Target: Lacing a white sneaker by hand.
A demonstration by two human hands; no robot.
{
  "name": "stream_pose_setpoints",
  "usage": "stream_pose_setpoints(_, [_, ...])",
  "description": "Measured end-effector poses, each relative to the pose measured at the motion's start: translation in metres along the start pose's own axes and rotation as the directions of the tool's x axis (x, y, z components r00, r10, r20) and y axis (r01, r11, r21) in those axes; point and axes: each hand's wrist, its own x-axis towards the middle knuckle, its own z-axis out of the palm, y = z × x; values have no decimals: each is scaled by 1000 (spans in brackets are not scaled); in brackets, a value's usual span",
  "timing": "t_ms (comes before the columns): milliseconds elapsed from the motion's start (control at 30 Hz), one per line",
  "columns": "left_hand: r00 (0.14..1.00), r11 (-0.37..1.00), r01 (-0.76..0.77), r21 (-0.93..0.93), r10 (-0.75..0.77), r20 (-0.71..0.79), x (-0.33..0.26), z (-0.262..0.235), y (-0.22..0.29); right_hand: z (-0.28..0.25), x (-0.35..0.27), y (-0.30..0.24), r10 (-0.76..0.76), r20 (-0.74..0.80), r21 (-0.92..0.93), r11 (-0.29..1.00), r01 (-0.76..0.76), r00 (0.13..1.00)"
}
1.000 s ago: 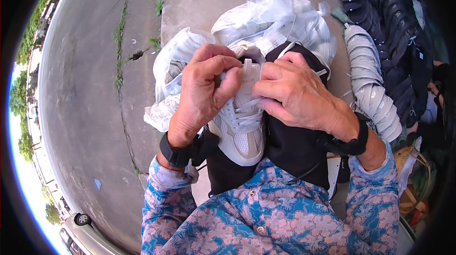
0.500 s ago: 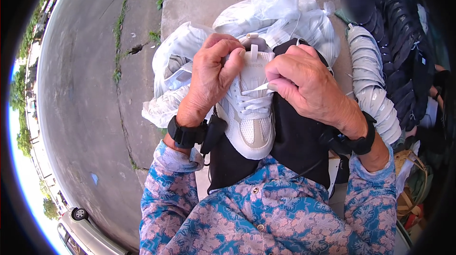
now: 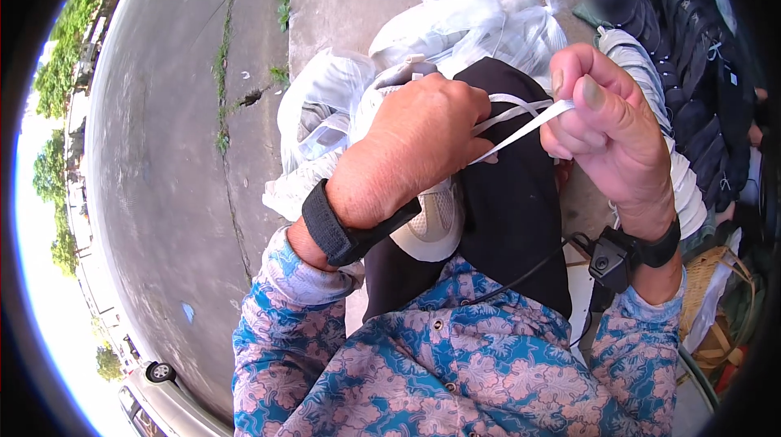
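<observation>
A white and beige sneaker (image 3: 429,225) lies across my lap with its toe toward me. My left hand (image 3: 419,132) is over its laced part, back of the hand up, fingers bent down around the lace and partly hidden. Off to the right, my right hand (image 3: 614,132) is raised above my thigh, pinching a flat white shoelace (image 3: 525,134) between thumb and fingers. The lace stretches taut between the two hands, and another stretch of it loops above. Most of the tongue and eyelets are covered by my left hand.
Clear plastic bags (image 3: 464,26) of pale shoes lie beyond my knees. A row of stacked white shoes (image 3: 639,71) and dark caps (image 3: 691,38) runs along the right, above a woven basket (image 3: 704,290). Wrist straps with a small camera box (image 3: 610,258) and cable are on my arms.
My right hand has moved right and up, drawing the lace out from the sneaker. My left hand has shifted from beside the tongue to over the laces.
</observation>
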Motion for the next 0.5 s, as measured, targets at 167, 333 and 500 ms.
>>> stream_pose_setpoints(167, [999, 998, -36, 52, 37, -29, -7, 15, -9, -18, -17, -1, -61, -41, 267, 961, 70, 997])
stream_pose_setpoints(333, [875, 454, 239, -858, -484, -12, -29, -4, 2, -41, -31, 7, -35, -197, 470, 874, 125, 980])
stream_pose_setpoints(500, [846, 28, -24, -999, -532, -35, -60, 18, -37, -65, -40, 25, 46, -329, 547, 824, 151, 943])
